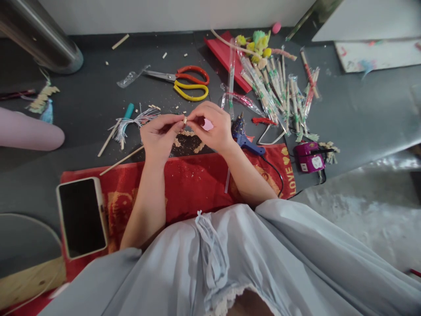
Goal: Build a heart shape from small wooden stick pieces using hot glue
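Observation:
Between the fingertips of both hands is a small pale wooden piece [185,120]. My left hand [158,134] pinches it from one side, and my right hand [213,127] from the other. Just under my hands, crumbly tan strips [199,147] lie on the dark table. Left of my left hand are a bundle of white strings [126,127] and a thin stick [121,161]. Beyond my hands lie scissors [189,83] with one orange and one yellow handle. A blue glue gun [245,138] rests beside my right wrist.
Wrapped sticks [276,87] pile up at the back right, by a red box [226,61]. A phone [82,217] lies on the red towel [187,188] at left. A purple box [309,157] with a cord sits at right. A metal post [42,37] stands back left.

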Demonstrator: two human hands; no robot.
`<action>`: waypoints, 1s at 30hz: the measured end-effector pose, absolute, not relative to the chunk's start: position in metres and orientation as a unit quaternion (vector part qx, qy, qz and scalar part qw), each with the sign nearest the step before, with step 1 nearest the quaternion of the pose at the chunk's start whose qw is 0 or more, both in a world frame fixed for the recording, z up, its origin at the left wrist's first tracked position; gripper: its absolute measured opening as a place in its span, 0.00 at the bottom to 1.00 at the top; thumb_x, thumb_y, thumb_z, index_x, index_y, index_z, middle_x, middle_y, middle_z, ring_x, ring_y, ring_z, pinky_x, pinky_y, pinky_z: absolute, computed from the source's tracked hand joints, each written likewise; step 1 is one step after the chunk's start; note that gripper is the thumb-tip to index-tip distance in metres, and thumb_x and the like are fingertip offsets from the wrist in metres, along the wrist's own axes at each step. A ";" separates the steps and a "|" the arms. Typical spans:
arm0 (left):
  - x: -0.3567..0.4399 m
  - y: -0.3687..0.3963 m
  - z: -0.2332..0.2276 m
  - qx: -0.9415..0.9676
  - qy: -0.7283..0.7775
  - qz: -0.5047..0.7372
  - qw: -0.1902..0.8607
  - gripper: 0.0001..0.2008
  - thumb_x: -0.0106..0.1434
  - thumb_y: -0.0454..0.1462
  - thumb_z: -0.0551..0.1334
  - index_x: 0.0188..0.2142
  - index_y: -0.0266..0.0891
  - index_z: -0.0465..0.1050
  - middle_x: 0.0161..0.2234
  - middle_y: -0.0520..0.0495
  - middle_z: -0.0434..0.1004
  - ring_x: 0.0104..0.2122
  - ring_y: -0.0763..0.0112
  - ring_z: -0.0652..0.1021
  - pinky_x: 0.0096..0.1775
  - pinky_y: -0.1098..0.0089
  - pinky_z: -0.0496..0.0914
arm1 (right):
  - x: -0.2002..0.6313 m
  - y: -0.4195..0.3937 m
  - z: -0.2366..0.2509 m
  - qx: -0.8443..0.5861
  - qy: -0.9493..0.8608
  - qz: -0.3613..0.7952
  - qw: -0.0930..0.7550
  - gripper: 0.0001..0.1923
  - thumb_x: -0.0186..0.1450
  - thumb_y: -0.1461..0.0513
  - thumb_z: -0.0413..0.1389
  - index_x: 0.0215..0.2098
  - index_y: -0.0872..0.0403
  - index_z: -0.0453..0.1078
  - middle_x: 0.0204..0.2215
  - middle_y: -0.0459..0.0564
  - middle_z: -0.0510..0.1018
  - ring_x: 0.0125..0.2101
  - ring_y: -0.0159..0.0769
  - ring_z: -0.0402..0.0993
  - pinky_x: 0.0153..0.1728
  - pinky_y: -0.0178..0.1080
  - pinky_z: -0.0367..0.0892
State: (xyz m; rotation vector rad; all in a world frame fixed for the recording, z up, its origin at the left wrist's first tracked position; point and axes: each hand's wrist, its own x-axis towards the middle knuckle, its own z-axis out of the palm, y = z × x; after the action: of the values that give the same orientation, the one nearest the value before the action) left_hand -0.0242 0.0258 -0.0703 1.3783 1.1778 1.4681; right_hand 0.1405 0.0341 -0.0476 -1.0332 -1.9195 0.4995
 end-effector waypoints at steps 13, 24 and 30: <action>-0.024 0.025 -0.068 0.544 0.472 0.571 0.394 0.06 0.59 0.43 0.72 0.33 0.46 0.81 0.32 0.51 0.82 0.32 0.69 0.82 0.37 0.65 0.78 | 0.141 0.032 -0.050 -0.418 -0.770 0.216 0.431 0.12 0.68 0.51 0.57 0.40 0.51 0.70 0.34 0.47 0.76 0.32 0.32 0.71 0.39 0.42 0.70; -0.025 0.027 -0.071 0.549 0.396 0.612 0.409 0.10 0.57 0.47 0.73 0.34 0.46 0.83 0.33 0.52 0.83 0.29 0.73 0.81 0.34 0.69 0.77 | 0.145 0.039 -0.054 -0.381 -0.797 0.180 0.432 0.13 0.71 0.52 0.54 0.43 0.52 0.73 0.35 0.46 0.79 0.36 0.31 0.76 0.41 0.39 0.72; -0.025 0.028 -0.074 0.544 0.396 0.617 0.408 0.12 0.59 0.49 0.72 0.35 0.45 0.82 0.32 0.51 0.82 0.30 0.71 0.81 0.35 0.67 0.78 | 0.145 0.039 -0.054 -0.375 -0.799 0.173 0.437 0.11 0.71 0.55 0.55 0.41 0.53 0.73 0.32 0.44 0.78 0.33 0.28 0.74 0.38 0.36 0.71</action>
State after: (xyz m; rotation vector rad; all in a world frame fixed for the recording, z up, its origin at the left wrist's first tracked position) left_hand -0.0254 0.0284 -0.0740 1.3701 0.9989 1.5552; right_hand 0.1452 0.0392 -0.0543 -0.9319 -1.9882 0.4293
